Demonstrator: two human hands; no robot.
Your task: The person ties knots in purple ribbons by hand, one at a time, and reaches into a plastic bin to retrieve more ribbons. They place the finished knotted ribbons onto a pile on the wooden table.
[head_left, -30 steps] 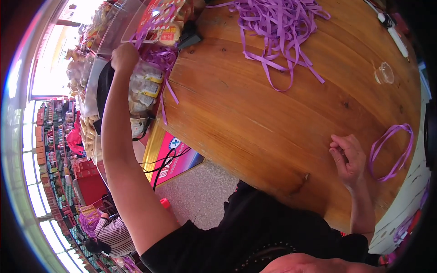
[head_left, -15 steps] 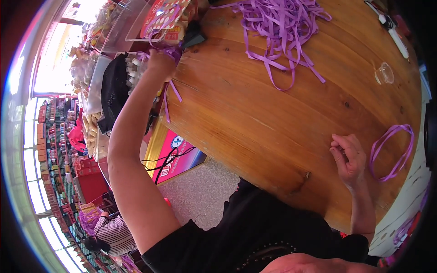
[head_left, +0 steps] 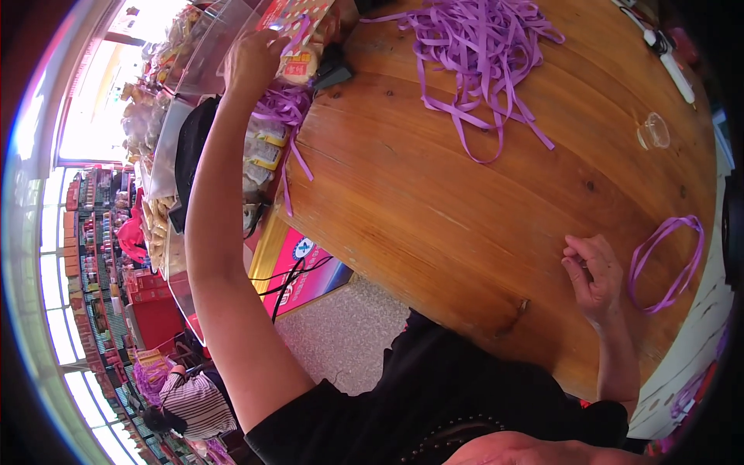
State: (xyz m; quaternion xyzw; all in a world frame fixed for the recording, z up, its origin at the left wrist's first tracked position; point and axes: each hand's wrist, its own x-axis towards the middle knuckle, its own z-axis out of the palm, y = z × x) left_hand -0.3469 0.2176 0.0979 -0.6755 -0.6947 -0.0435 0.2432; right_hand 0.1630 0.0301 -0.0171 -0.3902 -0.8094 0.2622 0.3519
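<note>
My left hand (head_left: 254,62) reaches over the things at the table's far-left edge. Its fingers are loosely bent and look apart, close to a purple ribbon strand (head_left: 297,35) lying on a red-and-white dotted package (head_left: 288,17). Below this hand, a bunch of purple ribbon (head_left: 284,105) rests at the table edge, two tails hanging down. My right hand (head_left: 595,277) hovers over or rests on the wooden table (head_left: 434,209), fingers half curled, thumb and forefinger apart, nothing between them. Just right of it lies a loop of purple ribbon (head_left: 634,267).
A large tangle of purple ribbon (head_left: 484,62) covers the far middle of the table. At the right are a clear round plastic piece (head_left: 653,132) and a white stick-like tool (head_left: 676,74). Left stand bagged goods (head_left: 263,159) and a black bag (head_left: 194,147). A person in stripes (head_left: 198,403) is farther off.
My left hand has left the purple ribbon bunch and moved up and away, toward the dotted package. The bunch stays at the table edge. My right hand has hardly moved.
</note>
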